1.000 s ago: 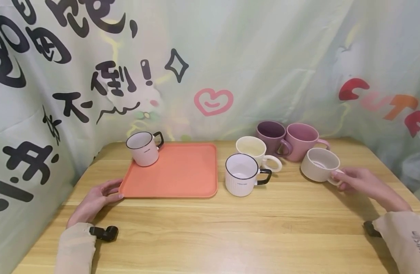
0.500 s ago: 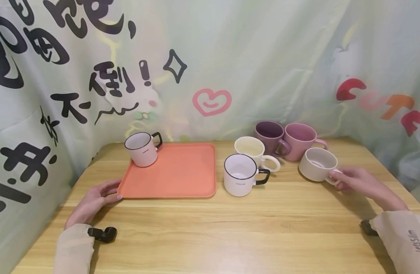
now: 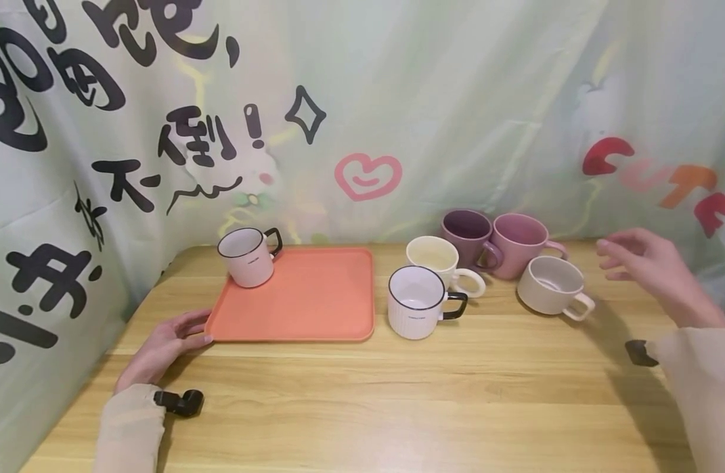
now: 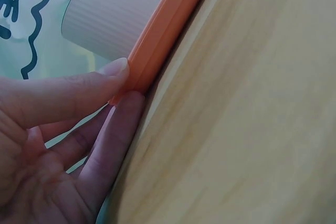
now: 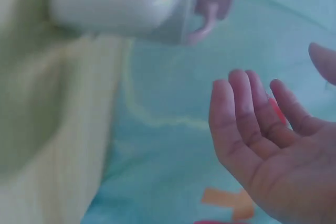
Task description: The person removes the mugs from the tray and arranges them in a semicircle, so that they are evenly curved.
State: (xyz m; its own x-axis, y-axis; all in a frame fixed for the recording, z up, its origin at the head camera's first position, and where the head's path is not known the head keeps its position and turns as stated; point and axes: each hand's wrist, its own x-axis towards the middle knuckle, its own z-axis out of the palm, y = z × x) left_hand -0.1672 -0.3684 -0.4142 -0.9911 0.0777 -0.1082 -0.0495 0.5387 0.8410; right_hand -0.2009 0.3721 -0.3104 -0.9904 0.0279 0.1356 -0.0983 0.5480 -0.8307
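Note:
My left hand (image 3: 170, 341) holds the near left corner of an orange tray (image 3: 315, 295); in the left wrist view the thumb (image 4: 113, 69) lies on its rim and a finger touches its outer side. A white ribbed mug (image 3: 250, 266) with a black rim and black handle stands on the tray's left part. My right hand (image 3: 652, 263) is raised at the right with nothing in it, fingers loosely bent. Nearest to it is a low light-grey cup (image 3: 548, 289), upright, its handle toward the hand. The pink mug (image 3: 516, 253) stands just behind that cup.
Right of the tray stands another white mug (image 3: 414, 315) with a black handle. Behind it are a cream mug (image 3: 429, 253) with a ring handle and a dark purple mug (image 3: 464, 240). A printed curtain (image 3: 457, 118) hangs along the back of the wooden table (image 3: 362, 407).
My right hand has let go of the grey cup's handle and moved up and to the right. The cup stays in place. My left hand remains at the tray corner.

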